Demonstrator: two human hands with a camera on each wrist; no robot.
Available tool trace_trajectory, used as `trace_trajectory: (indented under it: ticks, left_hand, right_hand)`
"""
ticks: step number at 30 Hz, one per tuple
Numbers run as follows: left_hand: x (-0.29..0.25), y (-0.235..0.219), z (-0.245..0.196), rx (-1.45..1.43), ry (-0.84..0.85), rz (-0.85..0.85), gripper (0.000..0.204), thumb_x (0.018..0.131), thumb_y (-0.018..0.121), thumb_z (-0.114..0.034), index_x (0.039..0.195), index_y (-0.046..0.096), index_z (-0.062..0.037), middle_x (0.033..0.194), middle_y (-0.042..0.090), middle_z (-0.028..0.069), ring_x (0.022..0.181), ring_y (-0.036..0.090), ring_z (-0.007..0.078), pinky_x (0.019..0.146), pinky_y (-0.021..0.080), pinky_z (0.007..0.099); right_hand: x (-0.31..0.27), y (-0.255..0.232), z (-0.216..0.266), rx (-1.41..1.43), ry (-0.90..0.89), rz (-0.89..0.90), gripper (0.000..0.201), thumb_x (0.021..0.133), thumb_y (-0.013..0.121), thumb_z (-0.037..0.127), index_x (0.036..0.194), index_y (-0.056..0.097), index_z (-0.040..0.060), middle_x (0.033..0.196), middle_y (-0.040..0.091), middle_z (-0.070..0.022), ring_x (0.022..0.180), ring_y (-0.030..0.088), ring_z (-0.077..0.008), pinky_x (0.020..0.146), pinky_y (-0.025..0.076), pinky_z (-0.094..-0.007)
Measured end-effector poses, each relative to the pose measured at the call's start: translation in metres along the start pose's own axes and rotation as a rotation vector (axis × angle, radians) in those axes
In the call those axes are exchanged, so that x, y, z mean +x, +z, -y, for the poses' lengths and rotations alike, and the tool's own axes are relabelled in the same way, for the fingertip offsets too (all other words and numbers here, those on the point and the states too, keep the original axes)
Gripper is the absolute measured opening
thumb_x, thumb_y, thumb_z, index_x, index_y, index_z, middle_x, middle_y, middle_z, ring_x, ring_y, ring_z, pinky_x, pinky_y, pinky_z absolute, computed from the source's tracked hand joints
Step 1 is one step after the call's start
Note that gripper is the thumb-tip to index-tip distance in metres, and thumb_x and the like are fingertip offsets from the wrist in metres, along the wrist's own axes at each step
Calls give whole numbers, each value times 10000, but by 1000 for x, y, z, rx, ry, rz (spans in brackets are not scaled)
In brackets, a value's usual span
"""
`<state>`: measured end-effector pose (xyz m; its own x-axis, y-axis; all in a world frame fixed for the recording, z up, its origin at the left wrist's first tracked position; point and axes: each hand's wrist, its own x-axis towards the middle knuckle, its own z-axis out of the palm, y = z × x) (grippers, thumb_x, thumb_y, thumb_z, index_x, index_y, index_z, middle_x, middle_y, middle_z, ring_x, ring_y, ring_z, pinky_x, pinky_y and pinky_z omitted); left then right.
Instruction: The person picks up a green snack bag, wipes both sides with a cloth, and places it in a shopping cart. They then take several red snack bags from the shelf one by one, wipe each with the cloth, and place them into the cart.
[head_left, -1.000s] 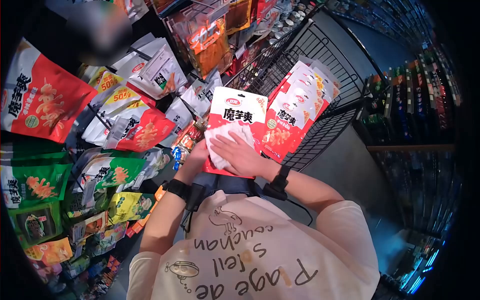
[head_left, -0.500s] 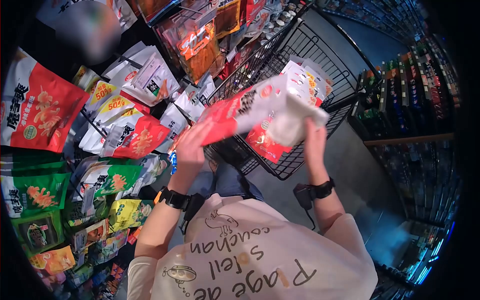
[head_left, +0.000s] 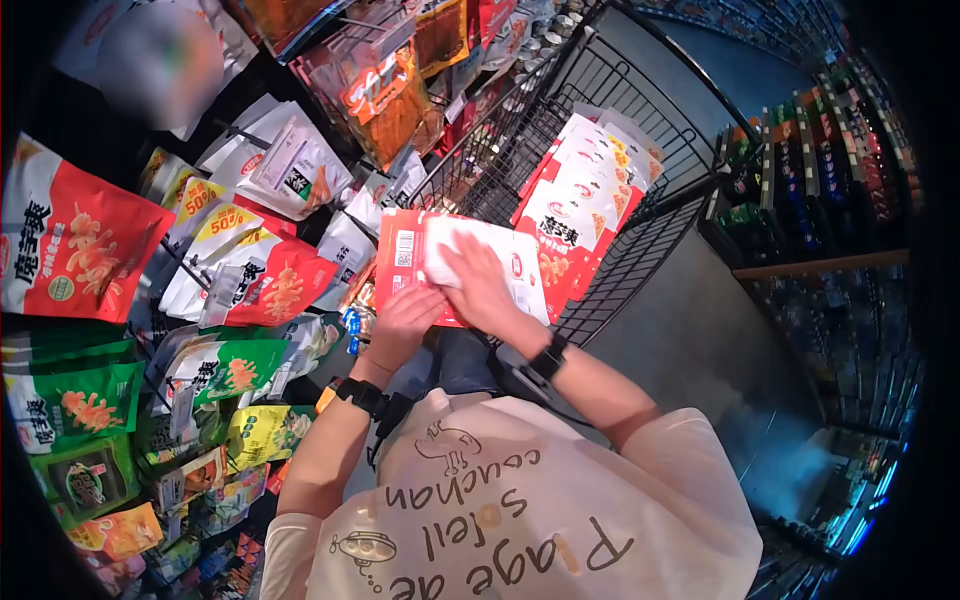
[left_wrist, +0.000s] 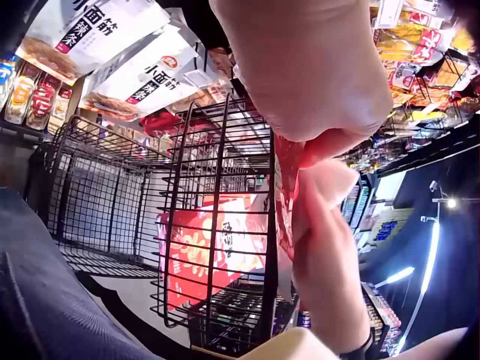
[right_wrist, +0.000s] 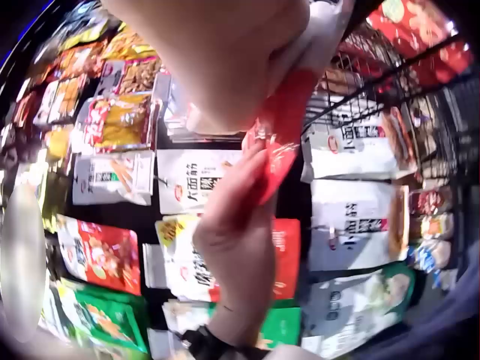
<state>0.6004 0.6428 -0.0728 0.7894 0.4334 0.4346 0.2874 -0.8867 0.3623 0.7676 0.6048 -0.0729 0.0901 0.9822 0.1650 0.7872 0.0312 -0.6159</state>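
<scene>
A red and white snack bag lies turned sideways before the person's body, its barcode panel facing up. At its near edge the left hand grips it, thumb on top. The right hand lies flat, fingers straight, pressing a white cloth against the bag's face. In the left wrist view the bag appears edge-on between both hands. The right wrist view shows its red side with the left hand at the edge; the right hand fills the top.
A black wire shopping cart stands just beyond the hands, with several matching red and white bags stacked inside. On the left, hanging snack bags crowd a rack close to the left arm. Shelves line the right side across the aisle.
The bag has been turned from its front to its back and now lies sideways. The right hand lifted away to the right with the cloth, then came back down onto the bag.
</scene>
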Motion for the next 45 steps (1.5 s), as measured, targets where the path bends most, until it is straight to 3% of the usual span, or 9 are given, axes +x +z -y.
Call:
trace_trajectory:
  ticks: [5,9,13,16,21,25,29,39,45]
  left_hand:
    - [-10,4,4,-25,-111,72,209,632,578,-89,824,649,-49,862,638,86,820,613,232,731,470,370]
    - [1,-4,-1,-4,-69,-28,236,656,551,-48,860,668,-66,949,651,94,895,618,226,840,474,338]
    - [15,-33,-5,-4,-79,-12,264,672,551,-34,910,662,-59,1037,639,80,969,607,208,869,468,331]
    - [20,-70,-10,-9,-285,-106,315,670,533,61,947,657,-24,1017,645,116,945,623,253,845,481,338]
    - [-18,-119,-26,-345,-725,-578,177,787,567,85,938,643,35,903,654,97,837,611,154,776,487,269]
    - [-35,-140,-36,-445,-802,-742,149,819,585,25,963,625,36,932,628,68,809,588,111,745,492,248]
    - [-39,-148,-47,-519,-817,-886,147,832,587,-4,973,608,30,915,628,68,807,590,114,750,495,254]
    - [-42,-149,-51,-607,-869,-971,147,846,569,-16,986,593,23,957,625,75,806,594,120,723,500,252]
    - [-28,-160,-51,-783,-836,-1021,187,840,562,-4,1023,578,26,983,626,82,869,605,158,810,479,300]
  right_hand:
    - [11,5,9,177,-268,217,442,745,549,132,1181,524,60,1304,449,-142,1264,344,-302,1067,203,-463]
    - [-29,-37,-12,154,-186,233,413,763,518,112,1172,530,59,1267,483,-144,1219,401,-311,1056,249,-443]
    - [-21,-99,-33,376,393,98,263,814,548,98,1066,580,29,948,622,-141,925,591,-259,781,463,-310]
    - [2,-120,-46,335,510,-172,186,812,577,98,989,613,51,841,585,-100,798,574,-211,707,450,-293]
    - [45,-103,-34,-117,-276,-305,336,653,650,73,984,609,110,801,527,-79,711,548,-251,615,439,-357]
    - [41,-32,-37,-267,-538,65,398,618,651,109,1012,598,119,900,519,-51,862,526,-221,722,402,-353]
    - [15,-44,-22,-343,-439,268,705,664,720,246,1286,409,132,1230,431,-130,959,481,-250,805,369,-337]
    - [-13,-47,-18,-430,-280,367,352,727,657,222,1036,548,94,1048,467,-118,822,560,-247,670,483,-357]
    - [27,-91,40,93,-288,60,463,761,664,210,1171,497,76,1131,450,-163,892,547,-317,758,470,-358]
